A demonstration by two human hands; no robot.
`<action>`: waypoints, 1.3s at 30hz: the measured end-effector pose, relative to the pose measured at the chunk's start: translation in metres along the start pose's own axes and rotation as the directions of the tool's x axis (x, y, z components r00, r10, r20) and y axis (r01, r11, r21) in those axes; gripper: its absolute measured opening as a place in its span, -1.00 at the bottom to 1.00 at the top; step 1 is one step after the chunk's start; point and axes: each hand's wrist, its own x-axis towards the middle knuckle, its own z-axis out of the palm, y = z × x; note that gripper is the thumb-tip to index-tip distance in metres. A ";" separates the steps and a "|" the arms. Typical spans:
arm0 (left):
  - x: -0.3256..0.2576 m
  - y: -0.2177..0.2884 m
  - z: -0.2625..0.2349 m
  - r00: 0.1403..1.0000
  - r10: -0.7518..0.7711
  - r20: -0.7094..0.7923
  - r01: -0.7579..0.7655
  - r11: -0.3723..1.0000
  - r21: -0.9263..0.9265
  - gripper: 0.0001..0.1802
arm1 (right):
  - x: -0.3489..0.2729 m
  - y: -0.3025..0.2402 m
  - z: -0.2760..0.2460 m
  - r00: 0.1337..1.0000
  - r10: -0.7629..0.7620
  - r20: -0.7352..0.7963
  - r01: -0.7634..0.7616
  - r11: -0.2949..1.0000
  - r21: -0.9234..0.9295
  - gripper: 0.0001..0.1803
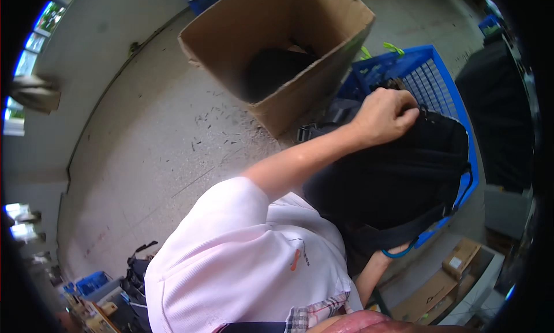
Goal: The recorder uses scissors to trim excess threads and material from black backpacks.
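Observation:
A black backpack (386, 186) with straps and buckles lies in front of me, over the blue plastic crate (470, 154). My left hand (388, 115) reaches across to its far edge. The fingers are curled closed on the fabric there. My right hand (399, 249), with a teal band (398, 254) around its wrist, goes under the near side of the backpack by a strap. Its fingers are hidden beneath the bag.
A tall open cardboard box (311, 82) stands beyond my left arm, with dark material inside. Small dark scraps (216, 125) litter the floor. Flat cartons (424, 295) lie at lower right. A dark covered stack (496, 108) stands at right, and more bags (135, 281) are at lower left.

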 end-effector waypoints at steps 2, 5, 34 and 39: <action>-0.002 0.010 -0.019 0.965 -0.177 0.193 0.162 0.983 0.091 -0.59 | -0.003 0.000 0.014 0.938 0.309 -0.155 -0.236 0.901 0.365 -0.56; -0.011 -0.002 -0.023 0.950 -0.210 0.232 0.239 0.965 -0.106 -0.54 | -0.001 -0.010 0.003 0.883 0.386 -0.267 -0.255 0.872 0.417 -0.54; 0.026 0.066 0.040 0.541 0.055 0.839 0.319 0.910 -0.265 -0.54 | 0.195 -0.288 0.011 0.525 0.154 0.837 0.798 0.253 -0.547 -0.29; 0.023 0.061 0.041 0.547 0.058 0.835 0.342 0.895 -0.286 -0.55 | 0.204 -0.285 0.011 0.505 0.289 0.814 0.767 0.282 -0.576 -0.38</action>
